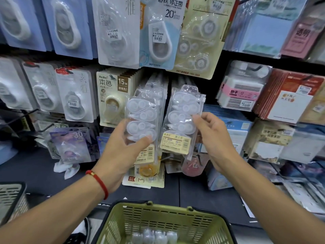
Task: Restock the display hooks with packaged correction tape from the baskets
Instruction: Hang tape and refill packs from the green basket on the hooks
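My left hand (pixel 123 148) grips a clear pack of white correction tapes (pixel 140 118) from below, thumb across its lower front. My right hand (pixel 213 138) pinches the right edge of a second clear pack (pixel 181 120) with a yellow label. Both packs are held upright in front of a row of similar clear packs on a hook (pixel 154 87). Below me, a green basket (pixel 158 221) holds more clear packs (pixel 154 236) at its bottom.
Carded correction tapes fill the hooks above and to the left (pixel 158 32). Sticky notes and notepads (pixel 242 90) hang on the right. Loose packs lie on the dark shelf (pixel 146 175). A grey basket (pixel 12 196) sits at the lower left. Bare hooks (pixel 26 115) stick out at the left.
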### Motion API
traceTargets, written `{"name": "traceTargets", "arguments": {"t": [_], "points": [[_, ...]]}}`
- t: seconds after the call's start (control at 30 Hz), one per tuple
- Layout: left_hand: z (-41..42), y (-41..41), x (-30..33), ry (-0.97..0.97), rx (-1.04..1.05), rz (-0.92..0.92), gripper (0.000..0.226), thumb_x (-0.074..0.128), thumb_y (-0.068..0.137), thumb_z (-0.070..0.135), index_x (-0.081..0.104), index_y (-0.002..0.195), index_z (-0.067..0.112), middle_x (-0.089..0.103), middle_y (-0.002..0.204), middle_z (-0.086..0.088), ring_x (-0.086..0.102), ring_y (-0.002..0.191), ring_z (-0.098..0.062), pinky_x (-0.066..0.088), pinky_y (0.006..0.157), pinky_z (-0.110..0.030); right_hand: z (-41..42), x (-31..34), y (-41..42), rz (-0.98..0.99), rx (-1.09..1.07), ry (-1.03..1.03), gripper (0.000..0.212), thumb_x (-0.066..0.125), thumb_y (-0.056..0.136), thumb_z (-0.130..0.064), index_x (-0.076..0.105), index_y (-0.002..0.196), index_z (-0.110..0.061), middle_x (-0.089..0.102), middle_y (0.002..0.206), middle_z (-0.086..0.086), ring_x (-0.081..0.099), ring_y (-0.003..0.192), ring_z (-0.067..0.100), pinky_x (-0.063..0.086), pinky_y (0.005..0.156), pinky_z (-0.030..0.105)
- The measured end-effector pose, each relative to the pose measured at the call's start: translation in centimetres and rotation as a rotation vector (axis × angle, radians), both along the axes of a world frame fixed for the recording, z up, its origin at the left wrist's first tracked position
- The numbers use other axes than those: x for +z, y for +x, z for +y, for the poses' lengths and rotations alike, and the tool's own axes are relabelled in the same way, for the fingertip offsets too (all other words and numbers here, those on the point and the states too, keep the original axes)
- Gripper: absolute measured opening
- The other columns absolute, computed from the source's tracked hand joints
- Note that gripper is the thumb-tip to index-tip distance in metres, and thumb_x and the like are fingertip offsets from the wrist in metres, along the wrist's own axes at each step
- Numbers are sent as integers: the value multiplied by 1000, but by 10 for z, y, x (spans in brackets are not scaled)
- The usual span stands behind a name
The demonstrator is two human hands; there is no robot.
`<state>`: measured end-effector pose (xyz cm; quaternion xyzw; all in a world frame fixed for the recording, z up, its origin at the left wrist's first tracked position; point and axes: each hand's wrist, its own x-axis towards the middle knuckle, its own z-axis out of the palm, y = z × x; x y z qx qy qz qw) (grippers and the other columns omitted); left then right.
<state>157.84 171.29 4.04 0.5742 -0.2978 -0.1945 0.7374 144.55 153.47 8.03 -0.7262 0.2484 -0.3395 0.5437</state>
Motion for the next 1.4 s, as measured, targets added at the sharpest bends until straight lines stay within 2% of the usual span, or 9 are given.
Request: {"name": "traceTargets", "arguments": {"t": [0.2, 0.43, 0.6, 0.73, 0.87, 1.03, 1.2, 1.33, 1.4], "points": [[1, 3, -1, 17, 17, -40, 38, 76, 91, 2, 66, 119, 26, 79, 115, 6, 74, 108, -10, 57, 84, -15, -2, 2, -3, -39, -23, 46, 31, 63, 98, -47, 71, 101, -17, 58, 111, 41, 53, 85, 26, 48, 93, 71], [3, 3, 1, 1, 47, -40, 38, 75, 91, 3, 68, 114, 33, 79, 112, 10, 74, 105, -6, 55, 80, -10, -1, 4, -3, -59, -53, 33, 30, 66, 101, -43, 73, 99, -14, 65, 106, 38, 55, 81, 28, 54, 85, 58], [3, 0, 1, 28, 32, -44, 43, 70, 92, -2, 67, 113, 35, 78, 112, 12, 73, 103, -5, 55, 77, -11, -7, -1, -6, 125, -204, -267, 24, 62, 103, -42, 60, 121, -27, 66, 113, -11, 63, 98, 0, 52, 92, 27], [1, -8, 0, 78, -40, -78, 39, 75, 90, -4, 59, 115, 21, 79, 110, 8, 73, 97, -9, 57, 77, -21, 3, -1, -5, 131, 24, -339, 13, 67, 101, -34, 70, 112, -28, 73, 104, -16, 65, 94, -8, 46, 79, 6], [-7, -21, 1, 59, -159, -52, 45, 74, 90, -5, 59, 126, 19, 78, 115, -5, 73, 100, -17, 61, 88, -35, 10, -7, -2, 151, 280, -163, 16, 66, 103, -25, 74, 114, -18, 81, 104, -5, 76, 95, 6, 57, 78, 19], [-10, -27, 3, 105, -179, -47, 61, 66, 94, -13, 53, 142, 23, 70, 121, -12, 73, 107, -28, 66, 81, -36, 2, -3, -3, -8, 71, -52, 14, 61, 106, -23, 72, 112, -16, 82, 96, -1, 79, 88, 13, 59, 72, 24], [-10, -32, 4, 120, -198, -96, 61, 61, 95, -16, 54, 140, 24, 64, 128, -20, 65, 109, -45, 65, 85, -41, -6, 1, -8, 12, 31, -37, 27, 59, 107, -34, 74, 108, -11, 78, 103, 17, 75, 97, 37, 56, 92, 61], [-11, -34, 7, 113, -180, -81, 58, 61, 95, -14, 56, 138, 24, 67, 127, -17, 68, 109, -40, 66, 82, -40, -7, 2, -8, 7, 34, -71, 40, 60, 105, -40, 71, 106, -2, 68, 107, 35, 65, 83, 37, 54, 86, 58], [-11, -34, 8, 116, -175, -92, 57, 62, 96, -12, 57, 139, 23, 68, 124, -13, 70, 100, -30, 66, 83, -39, -7, 3, -8, -24, 19, -45, 34, 62, 105, -39, 76, 106, -9, 78, 103, 18, 74, 95, 33, 58, 95, 54]]}}
